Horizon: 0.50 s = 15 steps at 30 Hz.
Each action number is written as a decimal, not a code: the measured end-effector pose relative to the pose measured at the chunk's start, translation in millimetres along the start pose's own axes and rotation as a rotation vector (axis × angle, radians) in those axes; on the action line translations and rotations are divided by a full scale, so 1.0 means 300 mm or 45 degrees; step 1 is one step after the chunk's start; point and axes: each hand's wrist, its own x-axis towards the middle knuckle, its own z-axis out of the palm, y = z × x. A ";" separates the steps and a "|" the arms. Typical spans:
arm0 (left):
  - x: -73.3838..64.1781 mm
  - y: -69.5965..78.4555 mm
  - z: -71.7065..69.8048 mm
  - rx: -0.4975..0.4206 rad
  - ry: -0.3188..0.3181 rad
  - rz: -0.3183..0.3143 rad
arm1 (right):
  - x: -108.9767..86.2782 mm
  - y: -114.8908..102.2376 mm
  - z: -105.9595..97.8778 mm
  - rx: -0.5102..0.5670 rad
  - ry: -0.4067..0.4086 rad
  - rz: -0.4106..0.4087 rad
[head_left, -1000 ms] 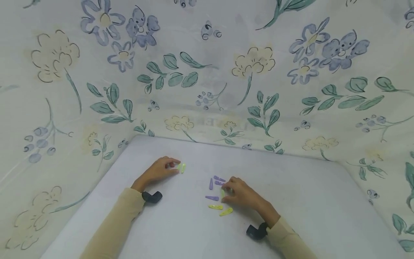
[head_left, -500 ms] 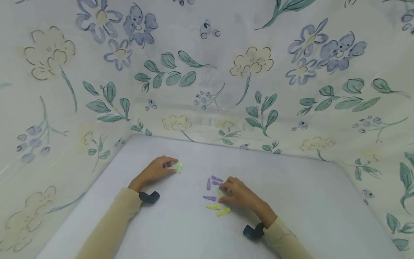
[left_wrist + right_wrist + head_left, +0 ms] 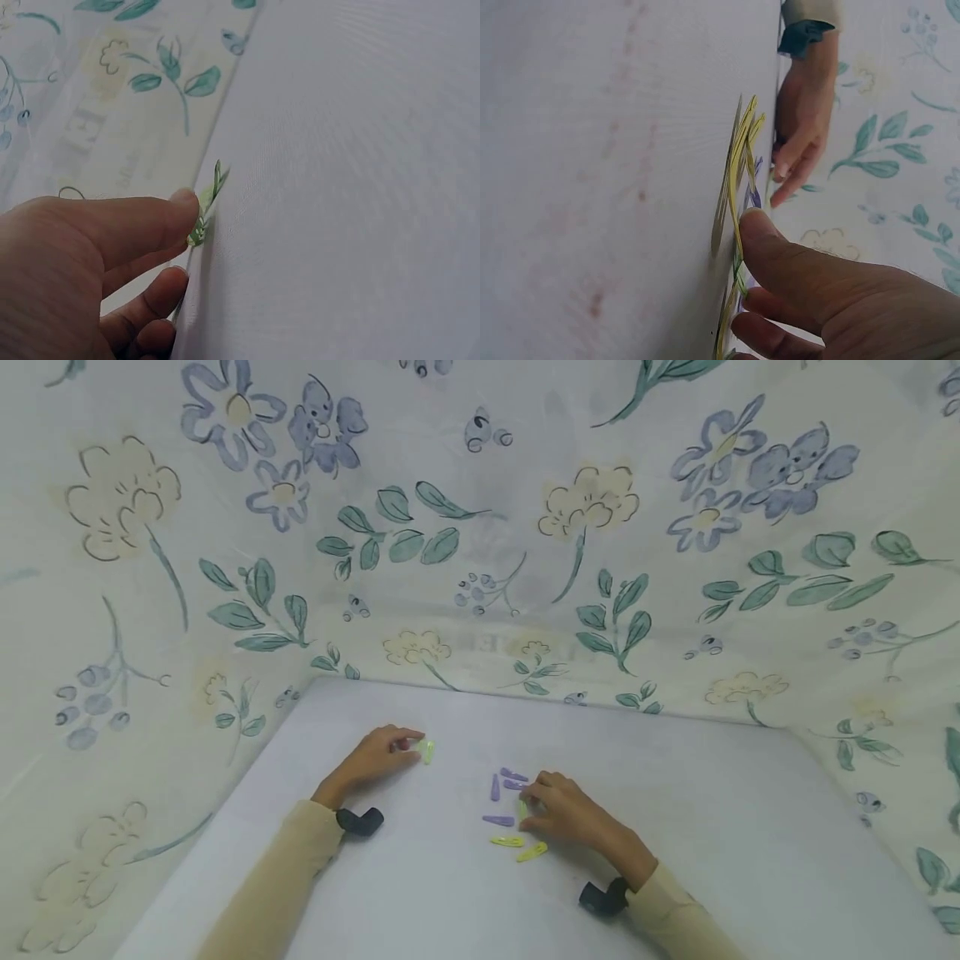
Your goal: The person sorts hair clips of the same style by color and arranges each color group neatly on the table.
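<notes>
My left hand (image 3: 378, 756) reaches to the table's left, its thumb and forefinger tips on either side of a pale green hair clip (image 3: 198, 229). Right beside it lies a second green hair clip (image 3: 429, 752). My right hand (image 3: 566, 810) pinches another green hair clip (image 3: 522, 811) between thumb and fingers, low at the tabletop. Around it lie several purple hair clips (image 3: 495, 787) and two yellow hair clips (image 3: 507, 842). The fingers partly cover the gripped clips in both wrist views.
The white tabletop (image 3: 435, 877) ends at a flower-printed sheet (image 3: 480, 552) at the back and sides. A dark wrist strap with a camera mount (image 3: 360, 821) sits on each wrist, below beige sleeves (image 3: 273, 877).
The view sways slightly as the head moves. Both hands stay at the same clips, and the loose clips keep their places on the table.
</notes>
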 end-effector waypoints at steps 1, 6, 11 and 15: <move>0.002 0.004 0.004 -0.002 0.005 0.005 | -0.003 0.001 -0.002 -0.012 0.009 -0.002; 0.010 0.002 0.021 0.030 0.020 -0.032 | -0.012 0.008 -0.004 -0.026 0.035 -0.026; 0.011 -0.007 0.016 0.057 0.044 -0.010 | -0.003 0.011 0.010 -0.014 0.043 -0.031; -0.003 -0.007 0.004 0.058 0.036 -0.002 | 0.001 0.004 0.018 -0.013 0.039 -0.026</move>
